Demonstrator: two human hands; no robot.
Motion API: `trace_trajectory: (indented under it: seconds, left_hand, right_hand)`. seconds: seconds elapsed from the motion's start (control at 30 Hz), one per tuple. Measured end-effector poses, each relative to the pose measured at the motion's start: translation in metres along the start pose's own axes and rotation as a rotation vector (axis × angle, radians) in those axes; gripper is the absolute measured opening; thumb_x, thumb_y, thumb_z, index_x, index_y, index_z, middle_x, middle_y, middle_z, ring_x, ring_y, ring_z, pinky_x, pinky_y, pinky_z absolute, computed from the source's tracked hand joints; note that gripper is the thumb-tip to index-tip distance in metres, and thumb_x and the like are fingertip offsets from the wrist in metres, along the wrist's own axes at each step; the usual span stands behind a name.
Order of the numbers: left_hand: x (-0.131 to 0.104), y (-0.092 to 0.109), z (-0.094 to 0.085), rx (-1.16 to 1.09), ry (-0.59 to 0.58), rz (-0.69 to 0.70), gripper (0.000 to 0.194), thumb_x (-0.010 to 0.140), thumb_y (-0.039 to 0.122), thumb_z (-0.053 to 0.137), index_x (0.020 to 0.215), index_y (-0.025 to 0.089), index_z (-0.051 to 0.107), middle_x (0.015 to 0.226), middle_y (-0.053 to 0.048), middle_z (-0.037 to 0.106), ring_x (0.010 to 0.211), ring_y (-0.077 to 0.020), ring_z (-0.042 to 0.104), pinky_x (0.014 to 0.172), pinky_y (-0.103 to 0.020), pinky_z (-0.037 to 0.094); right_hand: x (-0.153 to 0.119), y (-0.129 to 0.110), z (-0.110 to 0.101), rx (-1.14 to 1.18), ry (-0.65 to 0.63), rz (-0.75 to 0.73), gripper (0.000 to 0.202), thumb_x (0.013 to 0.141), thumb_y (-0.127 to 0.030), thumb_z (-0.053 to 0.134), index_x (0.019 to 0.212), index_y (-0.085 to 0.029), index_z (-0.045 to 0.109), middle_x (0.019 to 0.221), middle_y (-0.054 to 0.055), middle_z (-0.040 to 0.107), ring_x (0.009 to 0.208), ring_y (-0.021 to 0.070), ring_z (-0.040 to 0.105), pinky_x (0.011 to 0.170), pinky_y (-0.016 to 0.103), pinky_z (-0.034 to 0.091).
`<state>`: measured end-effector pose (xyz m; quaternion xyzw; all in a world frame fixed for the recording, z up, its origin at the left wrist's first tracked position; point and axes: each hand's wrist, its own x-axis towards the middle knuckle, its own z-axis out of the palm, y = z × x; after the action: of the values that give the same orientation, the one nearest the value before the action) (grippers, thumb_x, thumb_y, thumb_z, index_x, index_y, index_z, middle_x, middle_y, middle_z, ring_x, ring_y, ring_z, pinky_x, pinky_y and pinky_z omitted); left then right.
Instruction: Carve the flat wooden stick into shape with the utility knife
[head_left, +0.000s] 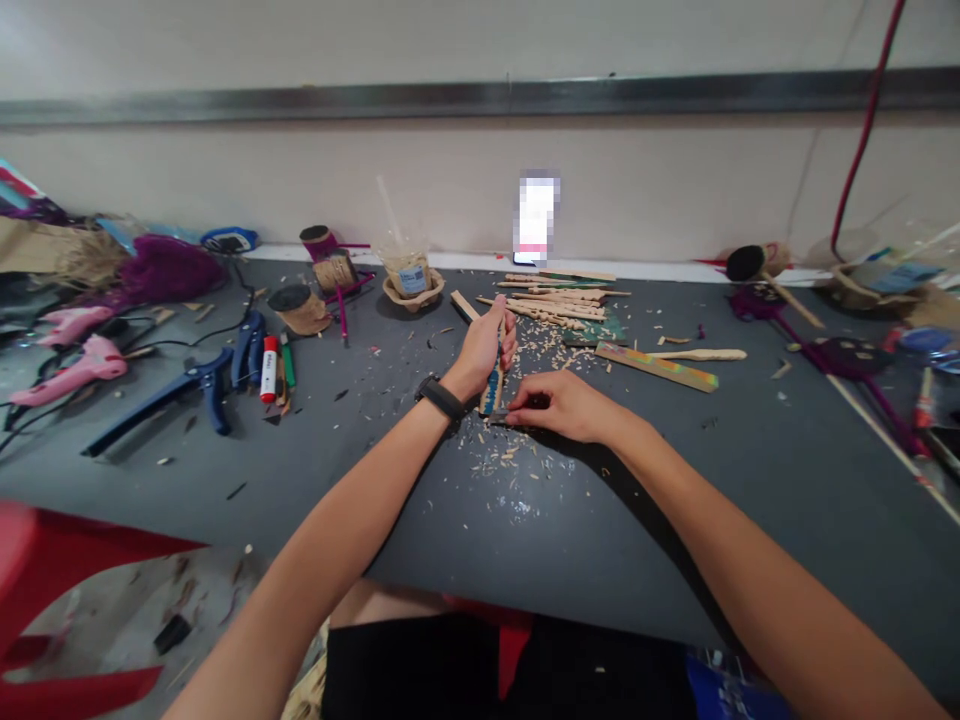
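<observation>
My left hand (487, 345), with a black band on its wrist, is wrapped round a wooden strip (491, 390) with blue markings on its lower part. The strip stands steeply over the grey table. At its lower end, my right hand (551, 403) pinches a small flat grey blade (499, 418) between thumb and fingertips. Wood shavings (510, 455) are scattered below and around both hands. Behind them lies a pile of carved wooden sticks (566, 300). A flat strip with coloured patches (660, 366) rests right of my right hand.
Blue cutters (169, 400), pink glue guns (82, 370) and a red marker (269, 370) lie left. A cup (409, 275) in a holder and a bright phone (536, 220) stand at the back. A red stool (52, 540) is lower left; purple-wrapped items (847, 358) lie right.
</observation>
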<state>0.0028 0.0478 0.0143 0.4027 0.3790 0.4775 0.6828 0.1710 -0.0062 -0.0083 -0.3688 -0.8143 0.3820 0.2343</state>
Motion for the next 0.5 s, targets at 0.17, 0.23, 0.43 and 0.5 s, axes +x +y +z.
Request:
trace_trajectory:
  seconds: [0.17,0.23,0.43,0.5]
  left_hand:
    - [-0.003,0.006,-0.002,-0.007,-0.003,-0.022,0.052,0.111,0.058,0.039,0.073,0.023,0.044,0.049,0.007,0.035,0.038,-0.0081,0.032,0.04,-0.023,0.025]
    - [-0.004,0.008,-0.004,-0.042,-0.012,-0.058,0.05,0.112,0.052,0.034,0.072,0.023,0.044,0.05,0.007,0.036,0.039,-0.0089,0.035,0.041,-0.023,0.028]
    - [-0.006,0.009,-0.007,-0.088,-0.056,0.0,0.028,0.105,0.028,0.045,0.078,0.022,0.044,0.063,0.006,0.043,0.045,-0.0073,0.042,0.047,-0.021,0.036]
    - [-0.006,0.007,-0.007,-0.064,-0.062,0.037,0.025,0.102,0.029,0.051,0.08,0.022,0.043,0.066,0.007,0.043,0.046,-0.0068,0.042,0.046,-0.02,0.035]
  right_hand:
    - [-0.003,0.0,0.006,0.018,0.006,0.013,0.014,0.094,-0.039,0.078,0.089,-0.026,0.077,0.082,-0.001,0.078,0.073,0.0167,0.068,0.07,0.032,0.05]
    - [-0.003,0.001,0.004,0.005,0.099,0.02,0.014,0.093,-0.04,0.079,0.09,-0.026,0.078,0.085,0.0,0.078,0.074,0.0173,0.068,0.07,0.033,0.05]
    - [-0.007,0.0,-0.005,-0.066,0.422,-0.007,0.017,0.094,-0.044,0.078,0.092,-0.027,0.079,0.089,0.001,0.078,0.074,0.0183,0.065,0.069,0.035,0.049]
    - [-0.009,-0.002,-0.004,-0.081,0.397,-0.021,0.015,0.094,-0.042,0.078,0.092,-0.028,0.078,0.091,0.001,0.078,0.077,0.0188,0.067,0.071,0.035,0.05]
